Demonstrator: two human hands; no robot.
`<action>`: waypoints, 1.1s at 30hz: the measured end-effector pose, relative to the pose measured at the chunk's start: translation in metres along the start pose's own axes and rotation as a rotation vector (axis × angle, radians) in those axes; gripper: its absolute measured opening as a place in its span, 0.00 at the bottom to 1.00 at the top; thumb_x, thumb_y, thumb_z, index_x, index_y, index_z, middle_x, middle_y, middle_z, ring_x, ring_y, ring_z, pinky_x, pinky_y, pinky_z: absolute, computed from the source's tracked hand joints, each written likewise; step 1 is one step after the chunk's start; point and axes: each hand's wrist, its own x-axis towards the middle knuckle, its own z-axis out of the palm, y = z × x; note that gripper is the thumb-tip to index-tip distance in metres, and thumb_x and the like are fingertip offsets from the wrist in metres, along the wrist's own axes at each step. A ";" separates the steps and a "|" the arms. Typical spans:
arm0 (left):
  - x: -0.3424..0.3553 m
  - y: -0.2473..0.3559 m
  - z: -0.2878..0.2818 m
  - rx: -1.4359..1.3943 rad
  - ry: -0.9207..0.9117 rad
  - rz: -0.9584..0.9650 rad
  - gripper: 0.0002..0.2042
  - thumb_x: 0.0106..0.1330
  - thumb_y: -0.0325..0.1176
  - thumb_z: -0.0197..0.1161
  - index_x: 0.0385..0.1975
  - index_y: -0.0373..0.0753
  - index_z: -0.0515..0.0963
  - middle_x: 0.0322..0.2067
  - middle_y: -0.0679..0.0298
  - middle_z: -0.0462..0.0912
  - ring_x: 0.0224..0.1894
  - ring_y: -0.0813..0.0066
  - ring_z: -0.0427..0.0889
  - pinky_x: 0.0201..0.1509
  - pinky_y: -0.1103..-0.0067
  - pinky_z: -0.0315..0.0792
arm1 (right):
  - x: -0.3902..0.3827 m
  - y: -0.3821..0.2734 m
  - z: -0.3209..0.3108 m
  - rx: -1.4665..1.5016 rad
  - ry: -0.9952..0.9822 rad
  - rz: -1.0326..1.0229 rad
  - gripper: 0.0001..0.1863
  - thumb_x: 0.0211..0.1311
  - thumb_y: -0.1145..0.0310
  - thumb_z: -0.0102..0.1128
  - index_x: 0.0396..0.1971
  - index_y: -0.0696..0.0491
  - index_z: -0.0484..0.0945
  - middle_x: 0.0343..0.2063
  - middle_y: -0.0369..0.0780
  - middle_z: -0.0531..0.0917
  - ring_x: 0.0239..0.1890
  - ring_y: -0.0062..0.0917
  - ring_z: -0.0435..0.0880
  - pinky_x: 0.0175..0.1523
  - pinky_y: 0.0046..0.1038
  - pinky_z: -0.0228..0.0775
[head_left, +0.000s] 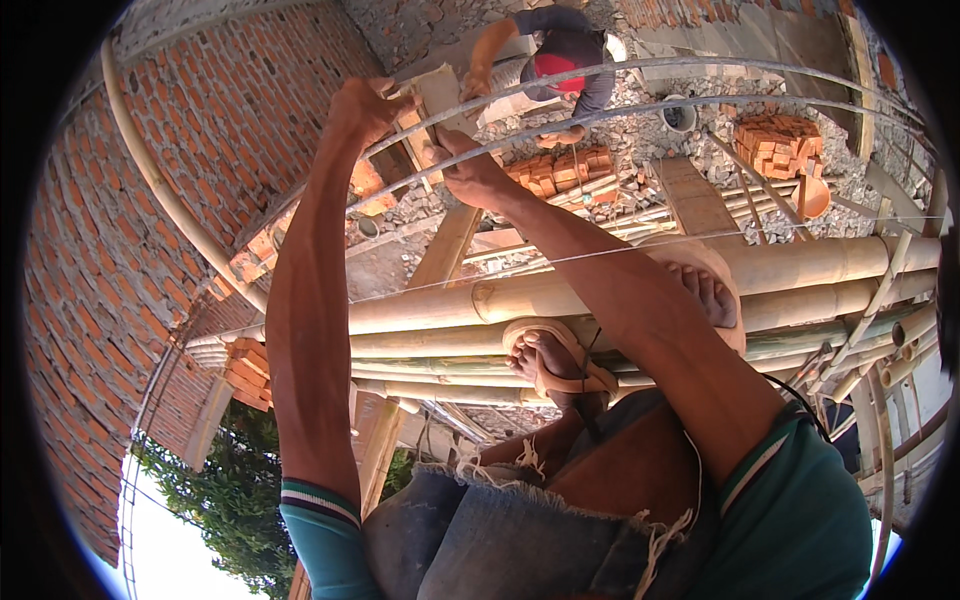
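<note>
Both my arms reach up and forward, away from my body. My left hand (362, 110) is closed at the left edge of a narrow wooden board (440, 92); what its fingers hold is hidden. Lower and to the right, my right hand (470, 175) has its fingers bent round the board's other edge. Two long grey steel rods, an upper rod (640, 64) and a lower rod (640, 112), run in curves past both hands and off to the right. A thin white string (600, 254) crosses below, passing my right forearm.
My sandalled feet stand on bamboo poles (420, 312). A brick wall (130, 270) rises at the left. Beyond the rods a co-worker (560, 70) bends over rubble. Brick stacks (778, 147) (565, 170), a bucket (680, 116) and a plank (697, 198) lie below.
</note>
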 end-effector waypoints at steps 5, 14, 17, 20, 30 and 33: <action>-0.008 0.003 0.004 0.062 0.044 0.004 0.36 0.54 0.53 0.75 0.57 0.32 0.78 0.44 0.43 0.86 0.51 0.52 0.86 0.56 0.65 0.76 | -0.002 0.002 0.000 -0.013 -0.011 0.046 0.22 0.78 0.51 0.45 0.46 0.59 0.66 0.28 0.44 0.70 0.32 0.29 0.67 0.40 0.38 0.65; 0.004 -0.007 0.008 -0.021 -0.049 0.000 0.39 0.48 0.51 0.81 0.56 0.31 0.77 0.40 0.47 0.86 0.42 0.61 0.85 0.47 0.67 0.78 | 0.005 0.014 0.011 0.477 -0.035 0.033 0.21 0.77 0.55 0.50 0.52 0.59 0.67 0.31 0.43 0.73 0.35 0.27 0.68 0.44 0.37 0.66; 0.006 -0.011 0.012 -0.031 -0.059 -0.014 0.38 0.48 0.50 0.81 0.54 0.28 0.77 0.40 0.47 0.86 0.42 0.60 0.85 0.48 0.67 0.77 | 0.000 0.009 0.009 0.112 0.064 -0.111 0.21 0.75 0.57 0.54 0.54 0.59 0.68 0.36 0.46 0.77 0.39 0.29 0.72 0.48 0.37 0.67; 0.007 -0.012 0.013 -0.061 -0.059 -0.011 0.38 0.47 0.51 0.81 0.51 0.27 0.79 0.41 0.45 0.87 0.46 0.55 0.86 0.50 0.66 0.76 | -0.005 -0.001 0.001 0.037 0.002 -0.024 0.19 0.74 0.60 0.57 0.53 0.59 0.70 0.40 0.49 0.80 0.42 0.31 0.75 0.50 0.37 0.68; 0.007 -0.009 0.009 -0.068 -0.038 0.001 0.38 0.44 0.47 0.83 0.50 0.25 0.79 0.44 0.44 0.86 0.49 0.54 0.85 0.53 0.66 0.75 | -0.008 -0.021 -0.005 0.030 -0.011 0.041 0.25 0.73 0.58 0.56 0.60 0.60 0.66 0.46 0.53 0.79 0.49 0.41 0.77 0.56 0.40 0.67; 0.008 -0.009 0.009 -0.085 -0.057 -0.026 0.37 0.44 0.47 0.83 0.51 0.26 0.79 0.44 0.44 0.86 0.50 0.53 0.85 0.53 0.66 0.75 | -0.008 -0.020 -0.002 0.055 0.008 0.015 0.31 0.73 0.59 0.55 0.68 0.60 0.60 0.55 0.57 0.76 0.58 0.47 0.76 0.62 0.41 0.65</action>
